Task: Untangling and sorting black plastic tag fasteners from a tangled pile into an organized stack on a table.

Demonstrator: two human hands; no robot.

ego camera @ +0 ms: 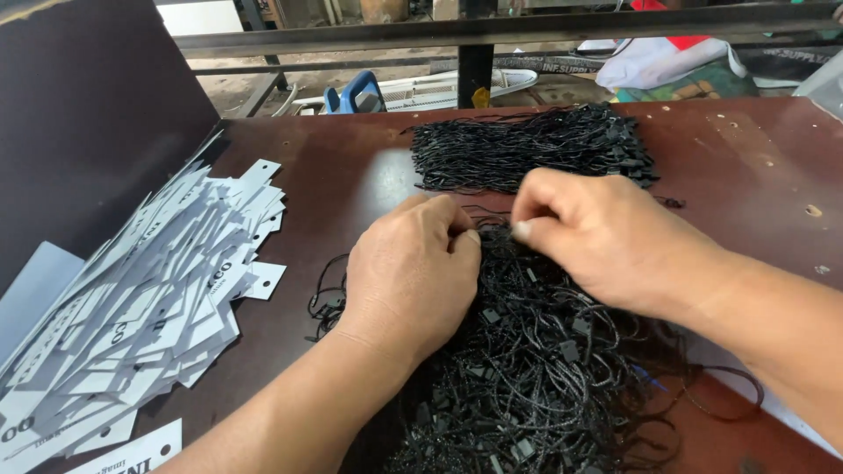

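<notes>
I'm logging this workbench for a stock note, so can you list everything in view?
Loose string loops: a large tangled heap, black, near table edge under the hands.
Bundled string loops: one neater pile, black, far middle of table.
Paper tags: a big spread pile, white, table's left.
Table: one, dark brown.
Board: one, dark, upright at left.
Metal rail: dark, behind table.
Left hand: pinching strings in the heap.
Right hand: pinching strings beside it.

Fingertips of left hand [411, 274] and right hand [606, 241] are buried in the near cord pile [536, 369], itself cropped at the bottom edge.
</notes>
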